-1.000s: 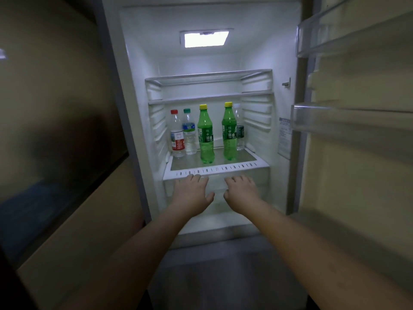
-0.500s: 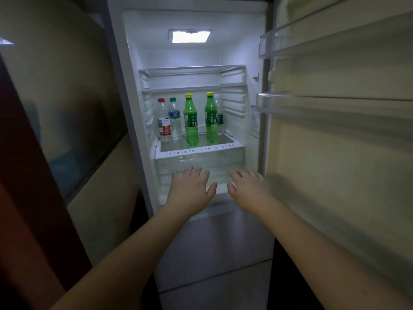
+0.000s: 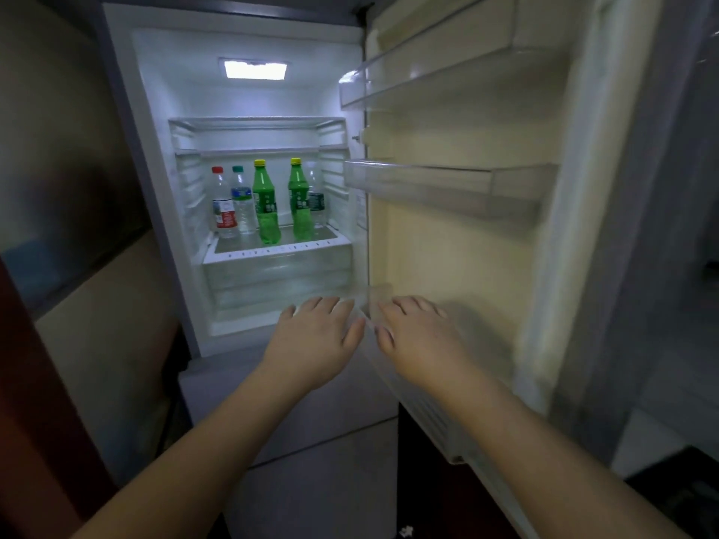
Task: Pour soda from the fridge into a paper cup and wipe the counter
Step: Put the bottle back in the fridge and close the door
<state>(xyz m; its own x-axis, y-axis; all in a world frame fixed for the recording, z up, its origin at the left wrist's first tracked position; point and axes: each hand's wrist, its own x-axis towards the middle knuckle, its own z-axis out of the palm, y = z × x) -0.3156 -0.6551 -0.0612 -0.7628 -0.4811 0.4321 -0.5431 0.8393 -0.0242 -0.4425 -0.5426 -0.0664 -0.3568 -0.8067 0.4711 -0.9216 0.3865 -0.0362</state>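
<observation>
Your left hand (image 3: 317, 338) and right hand (image 3: 418, 336) reach side by side toward the open fridge (image 3: 155, 149), palms down, fingers straight and loosely spread, holding nothing. Beyond and above your fingertips, two green soda bottles (image 3: 266, 204) with yellow caps stand upright on a lit shelf (image 3: 280, 250). Two clear water bottles (image 3: 223, 206) stand just left of them. The fridge door (image 3: 467, 247) hangs open past your right fingers.

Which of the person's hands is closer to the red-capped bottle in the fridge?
Left. The left hand is below the red-capped bottle and a little right of it; the right hand is farther right, by the door.
</observation>
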